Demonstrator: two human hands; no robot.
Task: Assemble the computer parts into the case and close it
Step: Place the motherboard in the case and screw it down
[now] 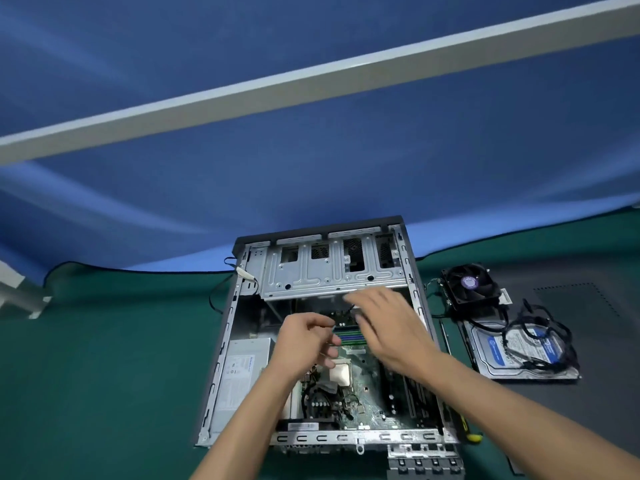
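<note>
Head view: the open case (221, 358) lies at lower centre, motherboard (363, 393) exposed; left hand (304, 344) loosely curled, right hand (388, 327) blurred, grip unclear.

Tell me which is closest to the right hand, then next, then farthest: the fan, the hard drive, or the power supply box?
Measured from the right hand in the head view:
1. Fan, on the mat just right of the case, beyond the hand.
2. Hard drive, farther right on the mat, under the black cables.
3. Power supply box, inside the case on its left side, past the left hand.
</note>
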